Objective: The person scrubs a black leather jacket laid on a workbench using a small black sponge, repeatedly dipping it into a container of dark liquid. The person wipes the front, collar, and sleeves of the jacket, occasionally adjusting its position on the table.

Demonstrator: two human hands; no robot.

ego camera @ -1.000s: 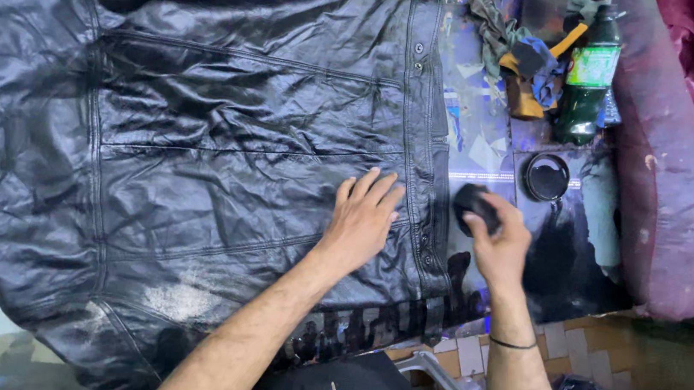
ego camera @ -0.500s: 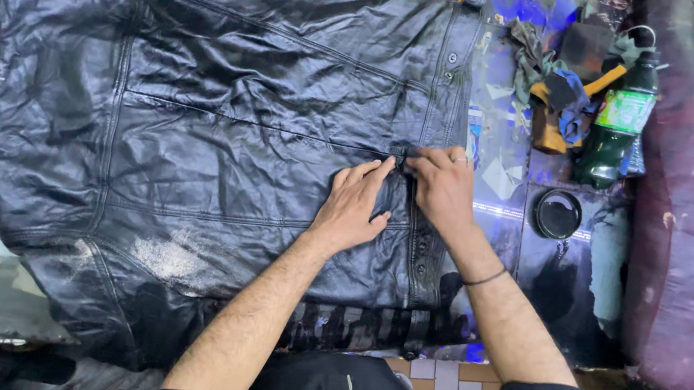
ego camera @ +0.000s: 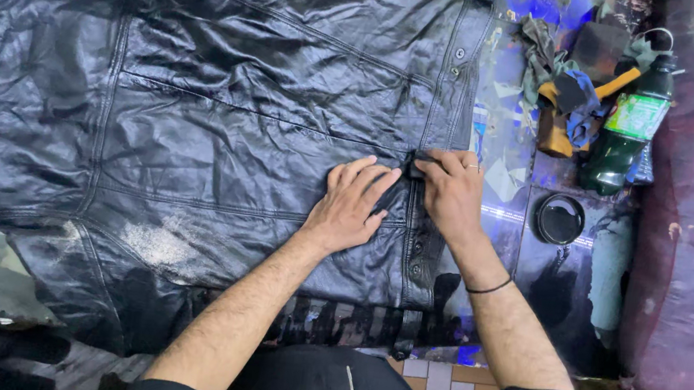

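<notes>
Black leather jacket (ego camera: 224,139) lying spread flat across the worktop | left hand (ego camera: 352,207) pressing down on it, fingers splayed open, gripping nothing | right hand (ego camera: 453,193) pinching a small dark pad (ego camera: 415,164) against the button placket | round black tin (ego camera: 559,219) sitting open nearby

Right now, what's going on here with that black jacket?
A person has a black leather jacket spread flat on a paint-stained work surface. The left hand lies flat on the leather, pressing it down. The right hand presses a small dark pad against the jacket near its button strip. Beside the jacket to the right sit a round open tin, a green bottle and some rags.
</notes>
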